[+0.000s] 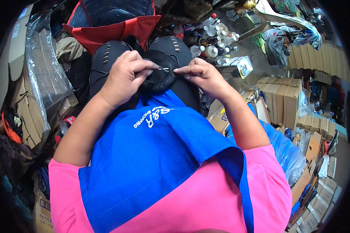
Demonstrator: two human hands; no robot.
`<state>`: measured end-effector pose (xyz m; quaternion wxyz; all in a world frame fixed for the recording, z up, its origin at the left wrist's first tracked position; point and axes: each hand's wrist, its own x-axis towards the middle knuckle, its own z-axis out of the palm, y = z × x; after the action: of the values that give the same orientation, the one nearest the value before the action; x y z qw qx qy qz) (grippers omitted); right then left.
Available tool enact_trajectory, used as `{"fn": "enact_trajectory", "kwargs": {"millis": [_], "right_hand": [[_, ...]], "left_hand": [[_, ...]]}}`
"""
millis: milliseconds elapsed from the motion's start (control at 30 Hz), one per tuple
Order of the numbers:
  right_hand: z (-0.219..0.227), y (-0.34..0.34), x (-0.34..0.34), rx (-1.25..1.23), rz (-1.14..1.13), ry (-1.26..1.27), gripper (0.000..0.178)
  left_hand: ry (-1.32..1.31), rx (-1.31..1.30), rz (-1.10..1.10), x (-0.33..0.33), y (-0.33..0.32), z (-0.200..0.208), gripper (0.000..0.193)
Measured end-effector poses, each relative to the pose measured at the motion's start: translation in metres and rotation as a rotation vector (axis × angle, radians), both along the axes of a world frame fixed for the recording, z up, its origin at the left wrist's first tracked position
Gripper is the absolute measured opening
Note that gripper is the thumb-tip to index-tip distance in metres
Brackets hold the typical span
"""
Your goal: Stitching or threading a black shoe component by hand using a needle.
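A round black piece with a thick, gathered or stitched rim lies over my lap. At its left side the fingers of my left hand are pinched together. A thin, pale, needle-like piece sticks out from them to the right. Across from it, my right hand pinches with thumb and forefinger close to the right rim of the black piece; whatever lies between those fingertips is too small to make out. Dark cord loops near the rim. A blue apron covers my front below the hands.
Beyond my knees stands an open red bag with a silvery lining. Several plastic bottles stand on the floor ahead to the right. Flattened cardboard in clear plastic leans at left; stacked cardboard and blue plastic sheeting lie at right.
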<state>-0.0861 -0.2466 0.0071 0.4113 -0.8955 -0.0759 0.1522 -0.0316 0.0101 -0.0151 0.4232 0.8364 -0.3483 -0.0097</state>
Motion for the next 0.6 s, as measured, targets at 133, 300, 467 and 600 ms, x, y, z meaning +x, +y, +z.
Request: {"fn": "enact_trajectory", "kwargs": {"millis": [133,300,467,600], "right_hand": [[-0.001,-0.008,0.019,0.065,0.121,0.083,0.027],[0.0,-0.011,0.029,0.089,0.175,0.155,0.025],[-0.003,-0.013,0.032,0.099,0.175,0.168,0.024],[-0.006,-0.015,0.032,0.174,0.176,0.223,0.026]], "left_hand": [[0.08,-0.024,-0.066,0.005,-0.007,-0.009,0.021],[0.065,-0.015,-0.055,0.007,-0.008,-0.014,0.022],[0.063,0.032,-0.059,0.008,-0.009,-0.015,0.019],[0.066,0.034,-0.074,0.007,-0.011,-0.017,0.018]]}}
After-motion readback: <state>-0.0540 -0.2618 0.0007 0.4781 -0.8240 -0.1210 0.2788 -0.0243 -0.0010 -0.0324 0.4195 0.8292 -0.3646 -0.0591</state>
